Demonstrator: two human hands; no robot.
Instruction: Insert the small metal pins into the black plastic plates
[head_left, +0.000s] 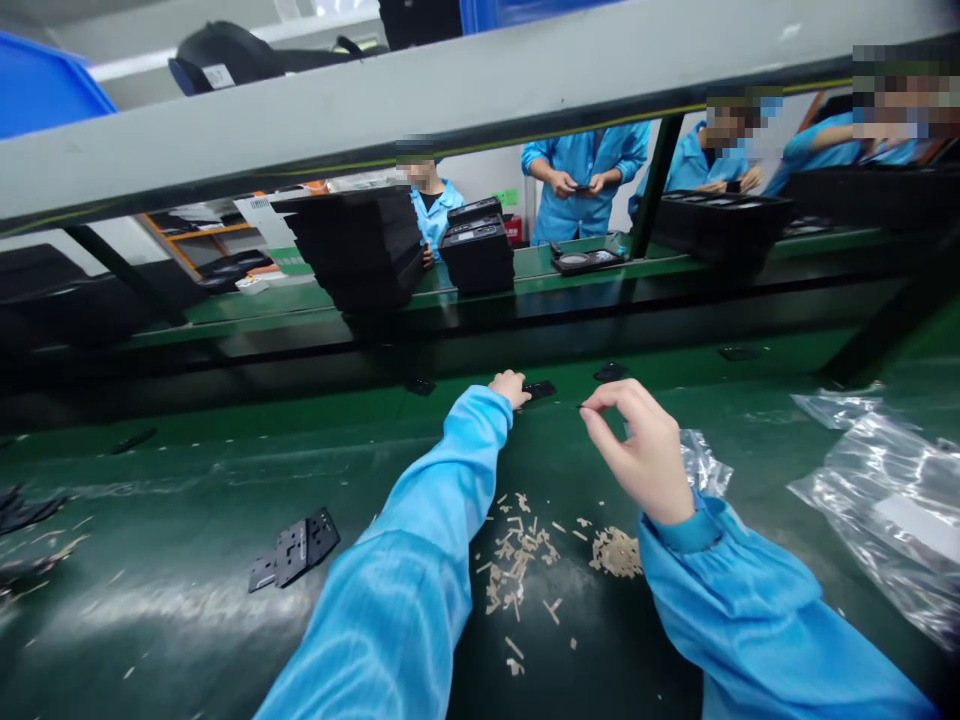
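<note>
Black flat part (538, 390), small and rectangular, lies on the green work surface (225, 480) at the far edge of the person's reach, just short of a dark conveyor rail. The left hand (510, 387), at the end of a blue-sleeved arm stretched forward, rests curled against the part's near end; whether the fingers actually grip it or only touch it cannot be told from this angle. The right hand (641, 450) hovers just to the right, thumb and forefinger pinched together at their tips with the other fingers loosely bent. Something very thin and dark seems to poke from the pinch, but it is too small to identify.

Nearer the person, between the 2 forearms, sits a scatter of small tan slivers (525, 560). Crinkled clear plastic bags (885, 490) lie to the right, and a few perforated black plates (295, 550) lie to the left. Beyond the rail, other workers in blue coats stand at stacks of black trays (360, 245).

To handle this well, the left hand likely needs to pin the part flat and steady, so the right hand's fine pinch can meet it squarely. Keeping the sleeve clear of the loose slivers would avoid dragging them about.
</note>
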